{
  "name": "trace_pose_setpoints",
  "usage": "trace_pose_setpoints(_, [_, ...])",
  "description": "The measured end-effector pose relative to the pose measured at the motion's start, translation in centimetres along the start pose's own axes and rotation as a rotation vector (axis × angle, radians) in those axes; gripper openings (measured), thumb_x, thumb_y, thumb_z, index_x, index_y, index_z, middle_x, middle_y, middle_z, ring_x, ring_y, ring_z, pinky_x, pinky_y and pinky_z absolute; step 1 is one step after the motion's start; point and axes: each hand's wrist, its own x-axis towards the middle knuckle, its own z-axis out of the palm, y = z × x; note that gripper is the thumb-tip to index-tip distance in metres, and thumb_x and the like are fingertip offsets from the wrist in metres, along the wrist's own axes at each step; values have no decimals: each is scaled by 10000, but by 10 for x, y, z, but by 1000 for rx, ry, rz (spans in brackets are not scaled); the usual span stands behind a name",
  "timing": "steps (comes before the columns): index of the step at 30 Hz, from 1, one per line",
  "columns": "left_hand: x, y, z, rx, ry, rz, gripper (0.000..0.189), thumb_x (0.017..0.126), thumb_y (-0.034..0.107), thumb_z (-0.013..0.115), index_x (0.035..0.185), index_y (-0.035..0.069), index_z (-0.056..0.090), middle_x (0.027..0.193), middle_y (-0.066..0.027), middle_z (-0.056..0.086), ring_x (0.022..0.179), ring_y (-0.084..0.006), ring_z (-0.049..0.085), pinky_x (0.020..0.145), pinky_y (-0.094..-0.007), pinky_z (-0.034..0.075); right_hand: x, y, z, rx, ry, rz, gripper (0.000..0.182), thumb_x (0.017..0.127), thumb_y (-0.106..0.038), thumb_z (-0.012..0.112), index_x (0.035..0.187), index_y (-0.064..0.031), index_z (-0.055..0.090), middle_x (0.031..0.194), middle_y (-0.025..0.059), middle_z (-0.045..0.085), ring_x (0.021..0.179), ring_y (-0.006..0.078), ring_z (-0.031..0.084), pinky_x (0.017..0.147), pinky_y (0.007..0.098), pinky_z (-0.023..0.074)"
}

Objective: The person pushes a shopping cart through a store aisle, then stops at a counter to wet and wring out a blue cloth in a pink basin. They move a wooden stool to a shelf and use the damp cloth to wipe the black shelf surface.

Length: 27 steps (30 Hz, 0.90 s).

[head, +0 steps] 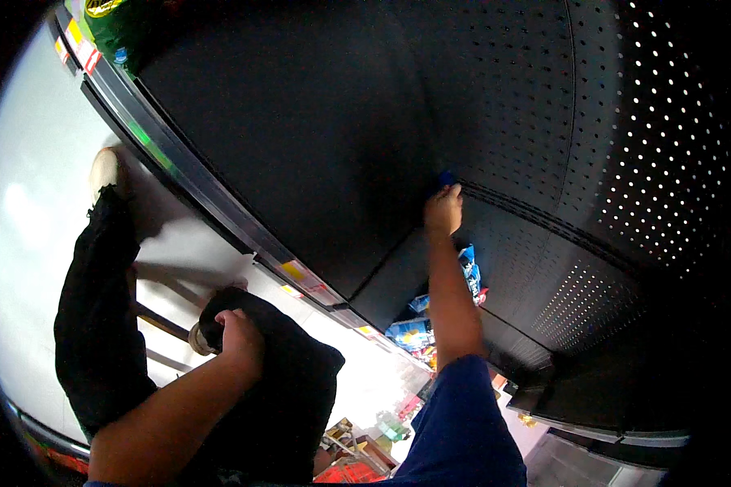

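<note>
My right hand (444, 210) reaches deep over a black metal shelf (268, 134), close to the perforated back panel (518, 103). Its fingers are closed on a small dark blue item (446, 178), perhaps a cloth, which is mostly hidden by the hand and the shadow. My left hand (242, 341) rests on my bent knee in black trousers (286, 371). Its fingers curl down out of sight, and nothing can be seen in it. Beyond my right forearm, blue snack bags (411, 333) sit on the neighbouring shelf section.
A green bag (119, 36) stands at the shelf's far left end. Price labels line the shelf's front rail (219, 201). Wooden stool legs (164, 322) and my shoe (105, 173) are on the white floor (30, 201). A red basket-like container (350, 472) lies at the bottom.
</note>
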Motion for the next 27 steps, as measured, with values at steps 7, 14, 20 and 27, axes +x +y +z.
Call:
trace_pose_setpoints(7, [4,-1,-4,69,-14,-17,363,887,261,507,1174,79,633,1143,-133,610,1073,-322,513,819,-510,394,-21,-8,3,47,36,21,310,983,-316,371,1143,-63,453,1064,241,580,911,432,610,748,519,497])
trace_pose_setpoints(14, [4,5,-6,80,-21,-4,387,886,285,513,1188,73,628,1151,-142,607,1061,-321,521,812,-505,391,-145,-4,-6,117,43,-149,289,968,-290,414,1094,-36,466,1092,254,536,874,449,590,709,514,501])
trace_pose_setpoints(20, [1,3,-14,-29,-40,51,367,886,289,526,1169,85,639,1152,-120,612,1064,-306,529,824,-500,401,-247,21,-12,304,-52,-422,255,914,-263,541,993,-26,486,1145,301,493,821,467,599,621,505,519])
trace_pose_setpoints(27, [14,11,-1,44,-20,34,356,891,280,508,1153,81,643,1137,-132,610,1045,-308,536,825,-500,403,-205,50,-3,155,-67,-495,259,927,-258,521,1019,-20,475,1106,273,511,854,471,577,657,507,499])
